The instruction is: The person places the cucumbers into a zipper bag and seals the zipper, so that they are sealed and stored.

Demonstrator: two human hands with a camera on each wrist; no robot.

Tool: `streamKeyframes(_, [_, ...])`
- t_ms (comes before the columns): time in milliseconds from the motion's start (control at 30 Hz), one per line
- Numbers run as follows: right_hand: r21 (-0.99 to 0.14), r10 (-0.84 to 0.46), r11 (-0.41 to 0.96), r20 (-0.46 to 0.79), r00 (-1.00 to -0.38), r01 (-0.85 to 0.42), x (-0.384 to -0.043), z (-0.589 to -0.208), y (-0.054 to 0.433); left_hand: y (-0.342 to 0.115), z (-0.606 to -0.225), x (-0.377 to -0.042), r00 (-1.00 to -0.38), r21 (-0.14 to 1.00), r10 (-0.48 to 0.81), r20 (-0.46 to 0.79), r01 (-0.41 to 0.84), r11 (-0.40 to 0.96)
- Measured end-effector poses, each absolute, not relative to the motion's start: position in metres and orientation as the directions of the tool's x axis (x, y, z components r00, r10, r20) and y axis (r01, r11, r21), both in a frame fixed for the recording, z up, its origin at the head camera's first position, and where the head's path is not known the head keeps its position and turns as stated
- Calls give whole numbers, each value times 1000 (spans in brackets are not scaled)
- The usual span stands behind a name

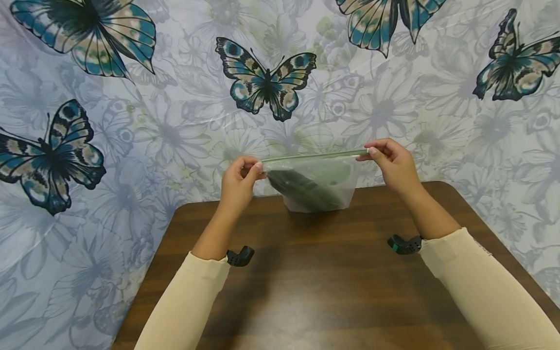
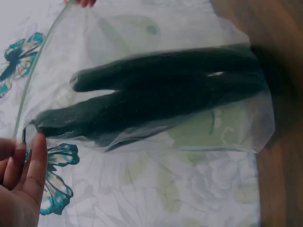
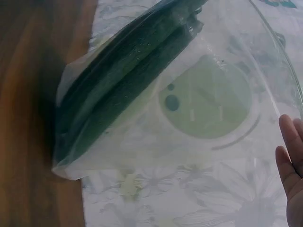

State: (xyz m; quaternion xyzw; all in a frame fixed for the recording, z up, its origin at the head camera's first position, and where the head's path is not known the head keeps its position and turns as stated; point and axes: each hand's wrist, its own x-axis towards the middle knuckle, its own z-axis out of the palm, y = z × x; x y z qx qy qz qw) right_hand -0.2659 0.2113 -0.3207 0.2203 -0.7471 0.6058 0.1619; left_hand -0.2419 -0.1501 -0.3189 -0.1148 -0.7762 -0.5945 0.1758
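Note:
A clear zip bag (image 1: 345,187) with a green zip edge (image 1: 312,156) is stretched upright between both hands, its bottom close over the far part of the table. Two long dark green vegetables (image 2: 156,90), like cucumbers or zucchini, lie slanted inside, their upper ends toward the left hand. My left hand (image 1: 238,182) pinches the left top corner between thumb and fingers. At the opposite corner, my right hand (image 1: 397,165) pinches the end of the zip edge. A pale green printed shape (image 3: 208,99) shows on the bag in the right wrist view.
The brown wooden table (image 1: 332,287) reaches back to a hanging cloth (image 1: 175,107) printed with flowers and butterflies. Black bands with small devices sit at the left wrist (image 1: 240,256) and the right wrist (image 1: 404,244).

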Motion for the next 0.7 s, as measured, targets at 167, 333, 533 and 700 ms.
streamKeyframes(167, [-835,-169,173,497,-851,-522,-254,-337,218,-154,-330,-226,-950,935,60,307,312,167])
streamKeyframes(333, [-847,-155,223,458,-875,-483,-244,-353,223,-154,-345,-213,-962,953,127,243,261,152])
streamKeyframes(533, [-844,-158,287,424,-892,-452,-236,-370,227,-155,-362,-205,-956,951,185,227,258,170])
streamKeyframes(700, [-818,-192,354,410,-891,-453,-227,-386,228,-158,-380,-200,-953,913,223,203,266,309])
